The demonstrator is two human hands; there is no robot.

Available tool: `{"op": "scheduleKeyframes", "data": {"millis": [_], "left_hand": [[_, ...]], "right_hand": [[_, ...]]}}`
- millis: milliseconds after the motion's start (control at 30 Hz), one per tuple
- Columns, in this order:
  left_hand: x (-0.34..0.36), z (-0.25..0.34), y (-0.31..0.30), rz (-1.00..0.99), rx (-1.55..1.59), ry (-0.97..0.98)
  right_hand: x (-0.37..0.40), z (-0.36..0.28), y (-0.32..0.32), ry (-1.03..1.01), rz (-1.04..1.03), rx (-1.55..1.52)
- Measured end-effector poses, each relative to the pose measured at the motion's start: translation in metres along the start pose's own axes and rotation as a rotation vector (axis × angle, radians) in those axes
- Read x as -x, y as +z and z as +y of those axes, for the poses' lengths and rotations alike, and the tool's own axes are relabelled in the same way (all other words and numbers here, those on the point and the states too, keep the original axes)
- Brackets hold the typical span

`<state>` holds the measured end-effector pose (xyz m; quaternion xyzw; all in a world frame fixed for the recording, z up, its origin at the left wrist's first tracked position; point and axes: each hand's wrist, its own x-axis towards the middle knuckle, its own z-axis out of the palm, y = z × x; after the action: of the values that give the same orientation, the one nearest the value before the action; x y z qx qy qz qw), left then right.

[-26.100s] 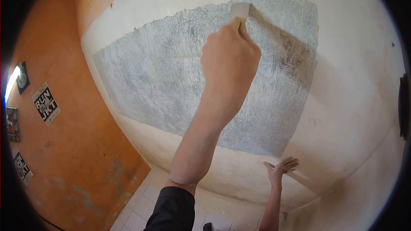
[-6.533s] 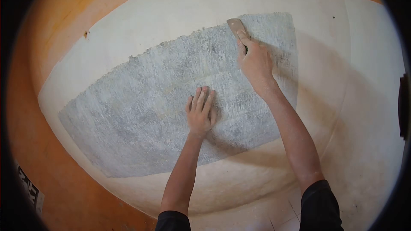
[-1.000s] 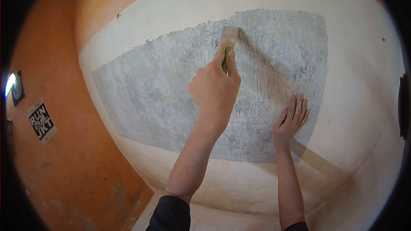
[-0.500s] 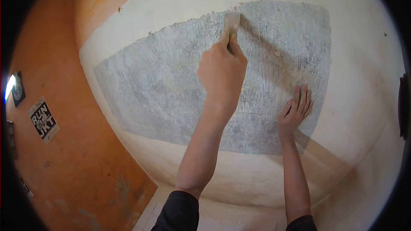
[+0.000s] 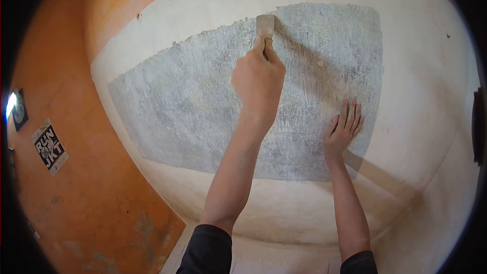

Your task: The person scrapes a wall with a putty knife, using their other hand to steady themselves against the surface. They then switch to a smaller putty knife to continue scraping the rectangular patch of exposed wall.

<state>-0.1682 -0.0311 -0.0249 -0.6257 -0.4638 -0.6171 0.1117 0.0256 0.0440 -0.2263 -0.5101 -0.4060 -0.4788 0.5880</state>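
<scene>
My left hand (image 5: pixel 258 83) is wrapped round a putty knife (image 5: pixel 265 24), its broad flat blade pointing up. The blade lies at the upper edge of a rough grey bared patch (image 5: pixel 187 101), where the white coating (image 5: pixel 213 5) ends in a ragged line. The fingers hide most of the handle. Lower and to the right, my right hand (image 5: pixel 344 129) rests on the grey patch near its right end, fingers stretched upward and thumb apart, holding nothing. A long shadow runs from the blade down toward that hand.
On the left an orange wall (image 5: pixel 66 71) meets the white one at a corner. It carries a "RUN JKT" sticker (image 5: pixel 49 146) and a dark sticker (image 5: pixel 20 109). Pale floor tiles (image 5: pixel 177 253) show at the bottom. A small chip (image 5: pixel 320 63) marks the grey patch.
The whole view has shifted slightly, so the wall and both hands appear further left. More of the putty knife's blade shows, still at the patch's upper edge. My right hand stays on the wall.
</scene>
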Motion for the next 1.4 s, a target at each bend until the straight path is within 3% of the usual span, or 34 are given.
{"op": "scheduleKeyframes", "data": {"millis": [267,400,767,967,1233,1400], "left_hand": [[0.001,-0.002,0.012,0.067,0.006,0.111],[-0.003,0.000,0.003,-0.021,-0.022,0.030],[-0.006,0.007,0.004,0.024,-0.008,0.069],[-0.008,0.015,0.001,-0.068,0.011,-0.004],[0.000,0.019,0.004,0.016,-0.038,0.076],[-0.007,0.019,0.011,-0.041,-0.028,-0.010]], "right_hand": [[0.001,-0.002,0.000,0.011,-0.007,0.022],[-0.001,-0.004,-0.005,0.009,-0.025,-0.006],[0.003,-0.003,-0.003,0.005,-0.029,0.031],[0.002,-0.003,-0.002,0.002,-0.031,0.027],[0.002,-0.001,-0.002,-0.006,-0.013,0.021],[0.002,-0.002,-0.003,-0.002,-0.021,0.010]]}}
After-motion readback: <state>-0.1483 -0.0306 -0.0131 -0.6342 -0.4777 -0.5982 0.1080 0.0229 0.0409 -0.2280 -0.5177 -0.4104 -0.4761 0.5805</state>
